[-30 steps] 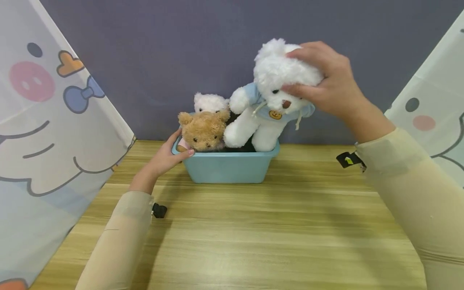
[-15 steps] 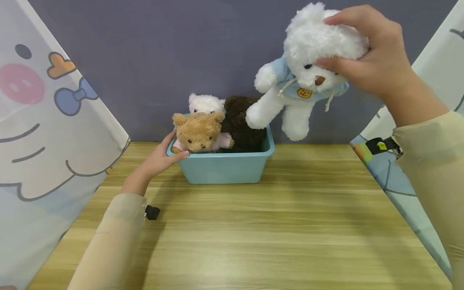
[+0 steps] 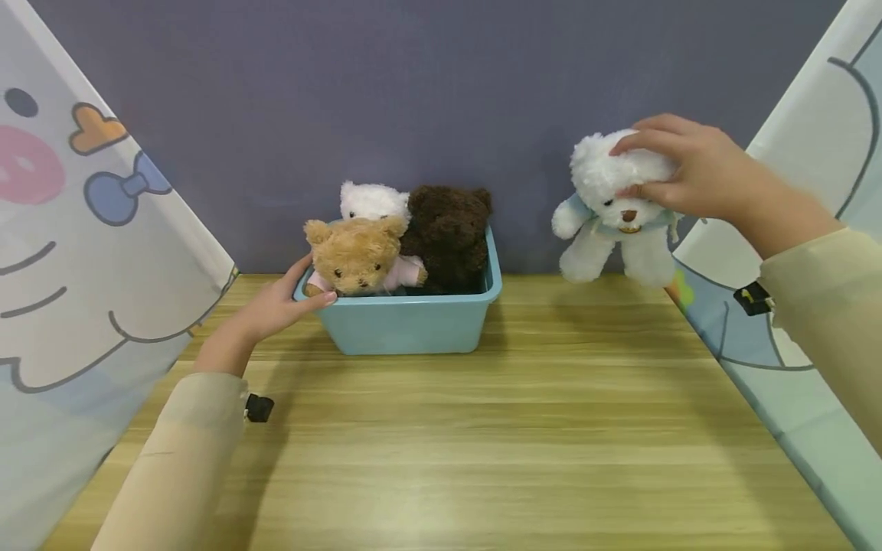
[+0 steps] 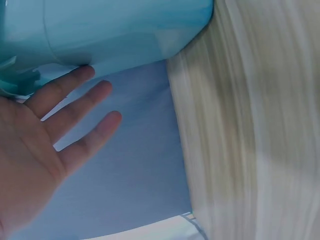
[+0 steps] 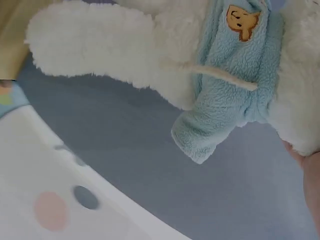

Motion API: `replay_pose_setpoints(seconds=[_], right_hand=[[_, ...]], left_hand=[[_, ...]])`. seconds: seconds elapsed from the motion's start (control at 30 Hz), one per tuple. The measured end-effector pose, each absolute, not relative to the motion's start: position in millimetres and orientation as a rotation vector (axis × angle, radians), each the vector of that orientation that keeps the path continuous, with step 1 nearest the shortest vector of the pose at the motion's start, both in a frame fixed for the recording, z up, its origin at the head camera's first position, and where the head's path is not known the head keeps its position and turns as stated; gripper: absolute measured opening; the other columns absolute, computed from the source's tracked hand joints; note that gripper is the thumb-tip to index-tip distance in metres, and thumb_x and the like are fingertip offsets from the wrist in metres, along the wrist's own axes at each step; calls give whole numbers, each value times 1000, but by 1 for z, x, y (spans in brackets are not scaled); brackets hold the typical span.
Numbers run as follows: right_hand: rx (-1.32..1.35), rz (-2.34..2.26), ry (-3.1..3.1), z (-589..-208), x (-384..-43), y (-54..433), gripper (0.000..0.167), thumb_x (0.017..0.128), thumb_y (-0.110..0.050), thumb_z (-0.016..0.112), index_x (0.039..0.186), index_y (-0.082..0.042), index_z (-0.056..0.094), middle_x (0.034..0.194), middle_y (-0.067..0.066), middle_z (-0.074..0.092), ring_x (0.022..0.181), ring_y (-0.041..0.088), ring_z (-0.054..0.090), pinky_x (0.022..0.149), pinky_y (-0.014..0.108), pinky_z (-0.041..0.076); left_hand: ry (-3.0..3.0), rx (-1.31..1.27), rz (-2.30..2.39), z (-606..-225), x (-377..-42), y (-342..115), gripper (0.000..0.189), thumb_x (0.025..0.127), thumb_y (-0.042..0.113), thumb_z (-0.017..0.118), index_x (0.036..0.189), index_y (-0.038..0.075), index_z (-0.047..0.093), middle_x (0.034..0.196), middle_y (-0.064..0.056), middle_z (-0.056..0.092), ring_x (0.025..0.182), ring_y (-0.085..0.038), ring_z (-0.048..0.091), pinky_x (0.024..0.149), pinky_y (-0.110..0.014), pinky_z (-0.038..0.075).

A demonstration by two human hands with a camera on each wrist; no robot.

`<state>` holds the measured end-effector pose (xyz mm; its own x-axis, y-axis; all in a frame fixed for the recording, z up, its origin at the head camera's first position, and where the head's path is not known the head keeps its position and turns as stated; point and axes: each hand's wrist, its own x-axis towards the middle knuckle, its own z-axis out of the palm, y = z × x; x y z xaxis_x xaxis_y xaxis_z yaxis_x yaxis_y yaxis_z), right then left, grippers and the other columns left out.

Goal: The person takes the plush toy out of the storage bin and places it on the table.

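Observation:
My right hand (image 3: 710, 168) grips a white teddy bear (image 3: 586, 252) by its head, fingers over the top and thumb across the face. The bear wears a light blue hoodie (image 5: 235, 65) with a small bear patch and a cord, plain in the right wrist view. It is upright, its feet close over the table's back right. My left hand (image 3: 279, 306) holds the left end of a light blue plastic bin (image 3: 406, 325), thumb over the front rim. Several of its fingers (image 4: 75, 112) spread along the outer side in the left wrist view.
Inside the bin sit a tan teddy bear (image 3: 358, 252) in pink, a dark brown teddy bear (image 3: 451, 229), and a white plush (image 3: 375, 201) behind the tan one. A grey wall (image 3: 441, 92) backs the wooden table (image 3: 441, 451). Printed cloths (image 3: 103, 306) hang on both sides.
My right hand has lifted the white bear out of the bin, carried it right, then lowered it toward the table. The brown bear has come into view. The left hand stays at the bin.

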<state>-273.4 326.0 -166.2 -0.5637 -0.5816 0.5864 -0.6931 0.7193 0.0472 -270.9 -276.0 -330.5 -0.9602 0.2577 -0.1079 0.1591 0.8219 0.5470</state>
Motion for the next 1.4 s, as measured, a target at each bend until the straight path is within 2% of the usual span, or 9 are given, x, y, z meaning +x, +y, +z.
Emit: replay_pose_setpoints(seconds=[0.1,0.17,0.23,0.43,0.7,0.87,1.03,1.2,1.4], right_hand=[[926,269,-2471,-179,-280,332,58,79,1,90,132,-10,69,139,21,62,123,45,58,114,35,47],[891,300,-2574,-186,-282,335,58,84,-2,89,137,-12,66,143,20,59,128,46,56,110,57,47],[848,334,-2676,-193,-285,339,59,88,-5,87,142,-13,62,147,20,57,132,47,53,105,68,45],[707,402,-2889,-212,-291,357,68,96,-17,82,155,-18,50,159,24,47,139,56,47,104,73,42],[837,490,-2888,-256,-310,380,70,91,0,82,153,-10,51,153,27,49,140,54,41,107,72,37],[847,583,-2879,-278,-317,388,64,93,1,79,152,-6,52,153,29,48,141,53,41,109,72,37],[698,646,-2952,-292,-323,404,65,100,-6,73,157,-1,43,159,35,37,148,60,31,116,78,28],[579,540,-2992,-299,-329,417,67,104,-10,69,161,1,35,163,38,32,148,65,28,119,80,26],[546,399,-3053,-296,-334,410,75,109,-29,62,168,-3,23,170,39,14,153,67,12,122,84,11]], left_hand=[[2837,332,782,-329,-270,-275,107,101,72,53,171,29,-16,174,-34,12,152,-65,28,116,-83,32],[2842,329,757,-329,-268,-275,106,102,72,52,171,29,-16,174,-35,12,151,-66,29,116,-83,33],[2845,323,737,-329,-265,-275,106,102,72,51,171,29,-17,173,-35,13,150,-66,30,115,-83,33],[2871,314,696,-328,-257,-277,106,102,75,49,171,29,-17,169,-38,24,142,-64,44,112,-82,38],[2912,328,726,-332,-254,-274,105,102,74,50,171,28,-16,154,-37,50,123,-53,67,111,-78,43],[2914,309,750,-333,-253,-272,105,102,74,50,171,30,-15,149,-36,56,120,-51,69,109,-77,45],[2912,315,769,-335,-254,-270,105,101,75,50,171,31,-15,144,-35,61,118,-50,70,109,-76,45],[2903,323,798,-335,-254,-270,104,102,73,51,171,32,-15,143,-35,61,117,-48,70,108,-75,47],[2904,299,817,-336,-253,-272,104,101,73,52,171,33,-14,147,-35,58,118,-48,70,107,-75,48]])
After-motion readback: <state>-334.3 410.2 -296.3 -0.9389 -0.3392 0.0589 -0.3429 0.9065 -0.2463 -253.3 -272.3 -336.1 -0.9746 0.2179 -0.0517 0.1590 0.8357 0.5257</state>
